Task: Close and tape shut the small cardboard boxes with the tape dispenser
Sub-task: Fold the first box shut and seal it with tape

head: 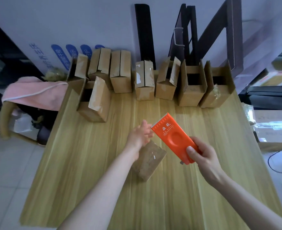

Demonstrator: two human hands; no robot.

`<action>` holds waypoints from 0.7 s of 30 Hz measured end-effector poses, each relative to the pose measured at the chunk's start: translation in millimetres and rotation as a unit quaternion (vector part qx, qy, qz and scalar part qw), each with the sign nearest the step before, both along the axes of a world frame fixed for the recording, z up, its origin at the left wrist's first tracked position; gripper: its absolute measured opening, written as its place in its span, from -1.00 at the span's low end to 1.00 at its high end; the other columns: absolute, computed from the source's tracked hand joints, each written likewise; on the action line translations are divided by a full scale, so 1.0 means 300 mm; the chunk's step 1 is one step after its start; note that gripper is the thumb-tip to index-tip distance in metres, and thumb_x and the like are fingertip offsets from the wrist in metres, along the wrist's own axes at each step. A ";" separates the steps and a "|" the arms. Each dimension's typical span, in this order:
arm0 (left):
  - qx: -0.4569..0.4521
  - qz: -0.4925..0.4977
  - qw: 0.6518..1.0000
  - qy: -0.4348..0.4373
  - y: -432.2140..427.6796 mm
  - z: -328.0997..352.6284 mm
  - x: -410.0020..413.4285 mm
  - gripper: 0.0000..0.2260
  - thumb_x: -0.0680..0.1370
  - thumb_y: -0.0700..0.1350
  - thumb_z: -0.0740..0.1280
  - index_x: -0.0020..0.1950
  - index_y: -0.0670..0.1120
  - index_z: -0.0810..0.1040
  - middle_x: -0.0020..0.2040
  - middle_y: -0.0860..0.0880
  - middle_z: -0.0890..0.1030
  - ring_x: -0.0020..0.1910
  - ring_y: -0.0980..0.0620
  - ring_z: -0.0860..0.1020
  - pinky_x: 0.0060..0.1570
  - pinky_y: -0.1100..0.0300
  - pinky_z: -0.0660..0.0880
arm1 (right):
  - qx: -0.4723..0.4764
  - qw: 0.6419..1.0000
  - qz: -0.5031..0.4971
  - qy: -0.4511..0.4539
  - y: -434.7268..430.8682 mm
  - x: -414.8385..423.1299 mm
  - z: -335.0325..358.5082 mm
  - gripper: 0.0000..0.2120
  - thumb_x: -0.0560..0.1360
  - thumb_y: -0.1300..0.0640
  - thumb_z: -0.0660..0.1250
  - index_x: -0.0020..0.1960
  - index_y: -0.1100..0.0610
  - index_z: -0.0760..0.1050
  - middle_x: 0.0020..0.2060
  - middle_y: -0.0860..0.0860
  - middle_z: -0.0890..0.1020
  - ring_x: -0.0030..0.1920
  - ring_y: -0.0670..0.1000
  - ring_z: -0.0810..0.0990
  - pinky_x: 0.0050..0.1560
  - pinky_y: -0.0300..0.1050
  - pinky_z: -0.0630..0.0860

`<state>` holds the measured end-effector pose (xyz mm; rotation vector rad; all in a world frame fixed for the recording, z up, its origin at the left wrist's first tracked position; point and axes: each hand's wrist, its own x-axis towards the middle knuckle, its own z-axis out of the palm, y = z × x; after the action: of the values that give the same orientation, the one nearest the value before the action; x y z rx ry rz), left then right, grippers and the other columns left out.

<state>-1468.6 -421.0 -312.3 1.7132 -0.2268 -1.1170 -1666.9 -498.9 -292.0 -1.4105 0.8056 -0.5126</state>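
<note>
My right hand (201, 153) grips the near end of an orange tape dispenser (173, 138), held tilted above the wooden table (170, 196). My left hand (141, 134) reaches to the dispenser's far end, fingertips touching its left edge; whether it pinches tape I cannot tell. Below my left wrist lies a small closed cardboard box (147, 161) with shiny tape over its top. Along the table's far edge stand several small cardboard boxes (120, 72), some with flaps open, some closed. One open box (93, 102) stands nearer, at the left.
A chair draped with a pink towel (34, 93) stands left of the table. Dark boards (144, 34) and a frame lean on the wall behind the boxes. Shelves with cartons (276, 78) stand at the right. A black cable (279, 161) lies on the floor.
</note>
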 end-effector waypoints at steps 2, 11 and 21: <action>-0.043 -0.038 0.994 0.099 -0.017 0.059 0.044 -0.51 0.57 0.29 0.08 0.02 -0.03 0.63 -0.10 0.00 0.70 -0.12 0.08 0.64 -0.03 0.13 0.52 | -0.003 1.000 0.008 0.004 -0.006 -0.004 0.008 -0.74 0.41 0.11 0.29 0.06 0.19 0.55 -0.36 0.15 0.57 -0.43 0.12 0.58 -0.40 -0.13 0.52; -0.046 -0.053 0.998 -0.010 -0.017 0.109 0.063 -0.96 0.48 -0.15 0.46 -0.09 -0.03 0.65 -0.26 0.05 0.68 -0.26 0.12 0.60 -0.13 0.20 0.53 | -0.043 0.998 0.019 0.051 -0.004 -0.014 0.014 -0.79 0.40 0.04 0.33 -0.01 0.09 0.59 -0.27 0.34 0.54 -0.36 0.31 0.54 -0.37 0.11 0.50; -0.007 0.033 0.994 -0.108 -0.102 0.131 0.098 -0.88 0.45 -0.30 0.45 -0.23 -0.11 0.62 -0.36 0.03 0.63 -0.52 0.26 0.50 -0.52 0.45 0.35 | -0.138 0.981 0.051 0.129 -0.025 0.050 0.091 -0.92 0.43 0.02 0.31 -0.10 -0.08 0.56 -0.36 0.09 0.61 -0.41 0.14 0.60 -0.33 0.22 0.56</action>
<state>-1439.2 -451.6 -273.1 1.8171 -0.3094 -0.8786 -1651.9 -506.3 -264.7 -1.7925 0.8874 -0.3763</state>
